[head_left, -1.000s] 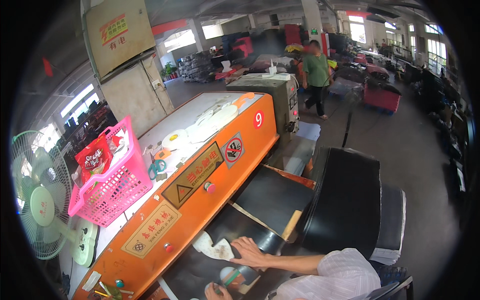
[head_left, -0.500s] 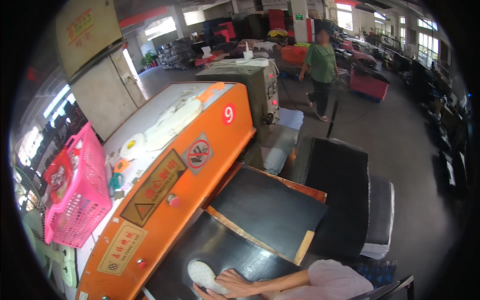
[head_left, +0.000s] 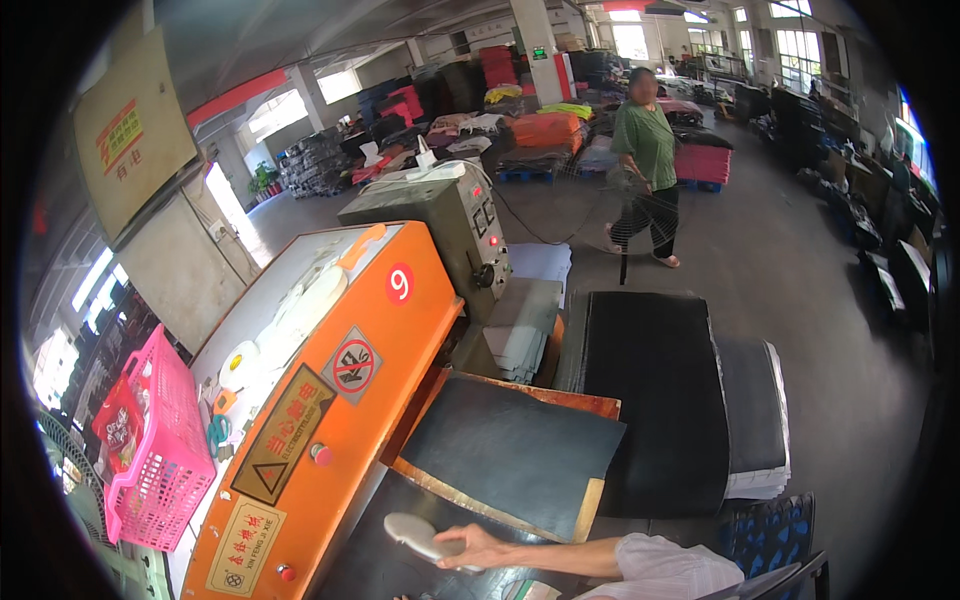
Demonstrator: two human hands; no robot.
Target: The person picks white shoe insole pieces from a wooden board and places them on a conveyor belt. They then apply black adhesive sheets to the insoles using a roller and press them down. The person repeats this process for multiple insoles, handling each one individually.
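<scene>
My right hand (head_left: 472, 548) reaches in from the lower right in a pale sleeve. Its fingers are closed around one end of a pale, foot-shaped insole (head_left: 420, 535), which is tilted above a shiny black work surface (head_left: 375, 530). At the lower edge only a sliver of my left hand (head_left: 402, 597) shows, so its fingers are mostly hidden. A small white and green item (head_left: 532, 590), partly cut off, lies under my right forearm.
Along the left stands an orange machine (head_left: 330, 400) with a pink basket (head_left: 165, 470) and teal scissors (head_left: 218, 432) on top. A black board (head_left: 510, 435) lies beyond the work surface. Black sheet stacks (head_left: 650, 400) stand right. A person in green (head_left: 645, 150) walks behind.
My right hand has raised and tilted the insole off the black surface. My left hand has dropped almost out of view. The view has shifted, and the person behind has moved closer.
</scene>
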